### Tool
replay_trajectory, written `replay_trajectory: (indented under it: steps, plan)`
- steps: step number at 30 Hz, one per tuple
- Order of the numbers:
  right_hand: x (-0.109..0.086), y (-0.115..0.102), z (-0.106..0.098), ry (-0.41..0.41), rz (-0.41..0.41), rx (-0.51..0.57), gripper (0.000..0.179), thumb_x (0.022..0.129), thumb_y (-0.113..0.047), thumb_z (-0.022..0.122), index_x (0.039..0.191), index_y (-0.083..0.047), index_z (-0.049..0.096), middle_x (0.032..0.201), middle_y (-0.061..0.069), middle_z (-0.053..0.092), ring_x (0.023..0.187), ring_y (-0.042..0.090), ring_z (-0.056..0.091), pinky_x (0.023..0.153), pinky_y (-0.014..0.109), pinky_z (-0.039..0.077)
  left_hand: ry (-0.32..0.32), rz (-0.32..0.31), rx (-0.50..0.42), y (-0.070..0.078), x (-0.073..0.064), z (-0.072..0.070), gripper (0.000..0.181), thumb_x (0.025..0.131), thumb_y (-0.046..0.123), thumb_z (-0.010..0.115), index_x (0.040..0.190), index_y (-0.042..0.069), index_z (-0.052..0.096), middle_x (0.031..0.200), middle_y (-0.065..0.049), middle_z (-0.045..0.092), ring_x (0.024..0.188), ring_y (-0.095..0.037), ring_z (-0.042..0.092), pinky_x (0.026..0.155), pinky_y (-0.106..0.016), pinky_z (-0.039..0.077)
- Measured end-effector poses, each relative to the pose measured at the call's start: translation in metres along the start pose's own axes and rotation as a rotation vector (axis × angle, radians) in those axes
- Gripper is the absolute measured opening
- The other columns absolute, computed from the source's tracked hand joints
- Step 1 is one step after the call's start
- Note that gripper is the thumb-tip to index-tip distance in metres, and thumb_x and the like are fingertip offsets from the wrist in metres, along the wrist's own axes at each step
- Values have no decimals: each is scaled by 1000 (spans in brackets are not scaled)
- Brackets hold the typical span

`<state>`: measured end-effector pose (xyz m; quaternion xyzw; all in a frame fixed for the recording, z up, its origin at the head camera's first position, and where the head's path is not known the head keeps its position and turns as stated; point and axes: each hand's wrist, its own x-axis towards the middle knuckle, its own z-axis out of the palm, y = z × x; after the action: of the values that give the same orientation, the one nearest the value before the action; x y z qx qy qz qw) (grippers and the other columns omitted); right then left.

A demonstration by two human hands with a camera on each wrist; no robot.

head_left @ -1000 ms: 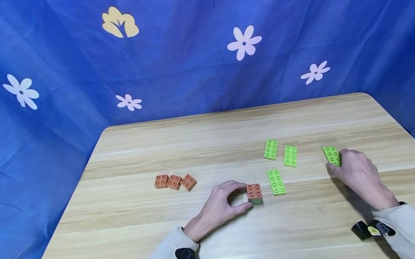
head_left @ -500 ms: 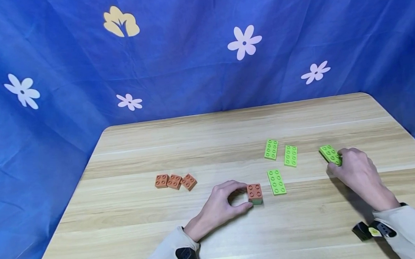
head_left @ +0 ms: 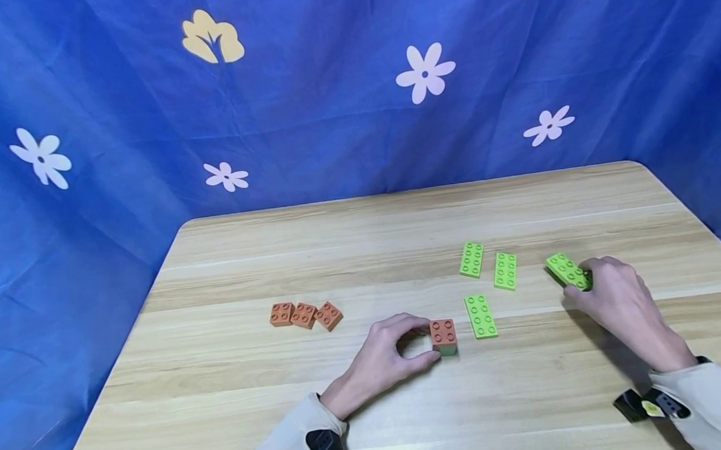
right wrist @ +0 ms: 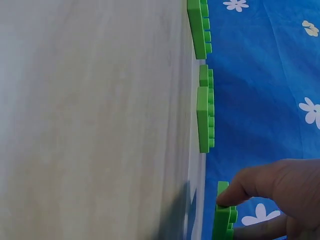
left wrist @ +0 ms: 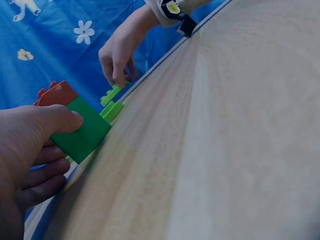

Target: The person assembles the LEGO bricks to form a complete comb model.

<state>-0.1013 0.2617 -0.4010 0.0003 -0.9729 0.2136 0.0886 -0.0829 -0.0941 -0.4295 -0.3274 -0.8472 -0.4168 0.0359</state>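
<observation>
My left hand (head_left: 384, 358) pinches a small stack between thumb and fingers: a red-brown brick (head_left: 443, 331) on top of a green brick (left wrist: 82, 132). In the head view that stack stands on the table, just left of a flat light green brick (head_left: 480, 317). Farther right, my right hand (head_left: 616, 299) grips another flat light green brick (head_left: 566, 270) by its near right end. The right wrist view shows thumb and finger on this held brick (right wrist: 223, 215), raised a little off the wood with a shadow below.
Two more flat light green bricks, one (head_left: 471, 259) beside the other (head_left: 505, 271), lie behind the stack. Left of centre, three red-brown bricks (head_left: 304, 315) lie in a row. A blue flowered cloth (head_left: 329, 117) hangs behind the wooden table (head_left: 222, 398).
The light green brick in my right hand has shifted left and turned, its far end swinging leftward. My left hand and its stack have stayed in place.
</observation>
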Motion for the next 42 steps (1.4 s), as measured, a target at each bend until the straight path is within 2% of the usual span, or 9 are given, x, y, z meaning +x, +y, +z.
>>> replay_trajectory:
  steps: [4, 11, 13, 22, 28, 42]
  plan:
    - [-1, -4, 0, 45, -38, 11, 43, 74, -13, 71, 106, 15, 60, 79, 20, 55, 63, 29, 50, 47, 32, 37, 4, 12, 10, -1, 1, 1, 40, 75, 21, 82, 110, 7, 69, 105, -1, 70, 99, -13, 65, 94, -27, 50]
    - [-4, -14, -2, 121, -135, 44, 43, 70, -8, 73, 106, 13, 63, 88, 26, 59, 70, 33, 55, 56, 45, 46, 12, 19, 23, -1, 0, 1, 41, 75, 21, 83, 111, 7, 69, 105, -2, 70, 99, -13, 64, 95, -28, 49]
    - [-5, -18, -2, 133, -161, 59, 44, 70, -8, 75, 107, 13, 63, 90, 26, 60, 71, 33, 56, 56, 44, 47, 11, 13, 22, -1, 0, 1, 42, 75, 21, 83, 111, 6, 69, 105, -2, 70, 99, -13, 64, 95, -28, 49]
    - [-10, -39, -5, 143, -264, 132, 42, 68, -1, 76, 106, 11, 64, 93, 22, 62, 71, 29, 62, 55, 31, 52, 13, 6, 27, 0, 0, 0, 42, 75, 22, 83, 111, 6, 69, 105, -2, 70, 98, -14, 65, 94, -28, 50]
    - [-13, -48, -2, 159, -344, 162, 43, 65, 1, 78, 105, 8, 65, 90, 15, 63, 72, 26, 61, 55, 34, 55, 7, -5, 32, 1, 0, 0, 42, 75, 23, 83, 111, 6, 69, 107, -2, 70, 100, -14, 64, 95, -28, 49]
    - [-17, -67, 1, 131, -458, 182, 45, 66, 2, 79, 108, 6, 64, 101, 14, 63, 77, 25, 63, 61, 39, 57, -3, -18, 33, 3, 0, -2, 42, 75, 23, 82, 112, 7, 69, 106, -1, 70, 100, -13, 64, 95, -28, 49]
